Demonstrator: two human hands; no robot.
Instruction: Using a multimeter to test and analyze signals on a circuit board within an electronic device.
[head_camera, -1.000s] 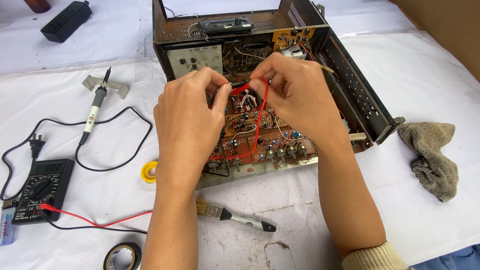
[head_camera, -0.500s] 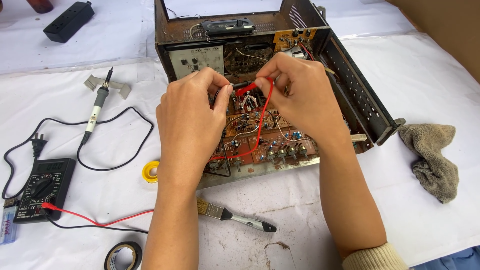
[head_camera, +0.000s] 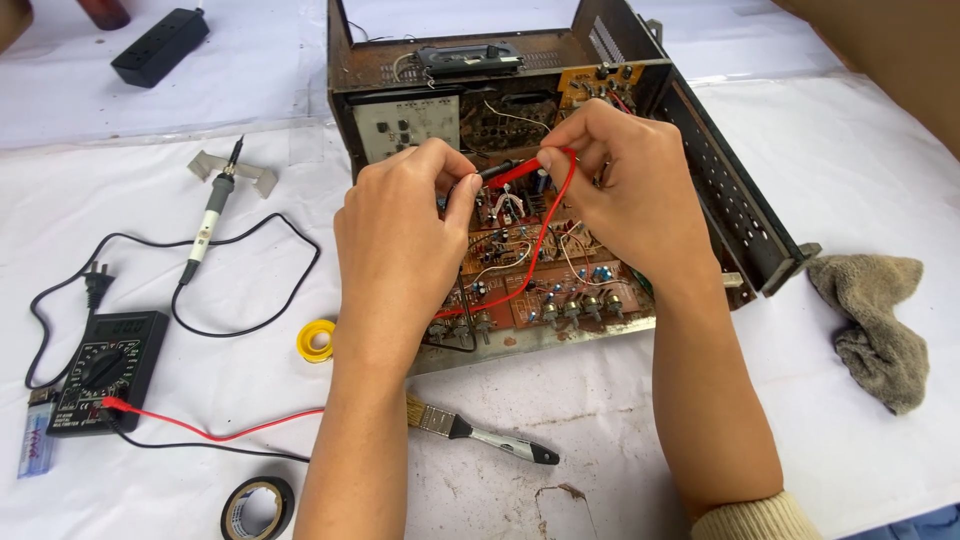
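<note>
While both hands work over the open chassis, the fingers (head_camera: 548, 160) of the right hand (head_camera: 630, 195) are pinched together on the red probe (head_camera: 515, 174), which lies almost level between the two hands. The fingers of the left hand (head_camera: 400, 250) are closed on a black probe (head_camera: 485, 174), whose dark tip shows just beside the thumb. Both probes meet above the brown circuit board (head_camera: 540, 285); I cannot tell if the tips touch it. From the red probe, a red lead (head_camera: 540, 240) curves down across the board and passes under the left wrist.

The board sits inside an old metal chassis (head_camera: 740, 210), rusty and with its cover off, standing on the white worktop (head_camera: 860, 170). In front of the chassis, near the left forearm, lies a small paint brush (head_camera: 480, 432), and just left of the wrist a yellow tape roll (head_camera: 316, 340). Further left rests a black multimeter (head_camera: 100, 368), with red and black leads plugged in, and a lighter (head_camera: 33, 440) is beside it. A soldering iron (head_camera: 210, 215) lies on its metal stand behind the multimeter. A black tape roll (head_camera: 257, 508) is at the near edge, and a grey rag (head_camera: 878, 320) lies well apart at the right.
</note>
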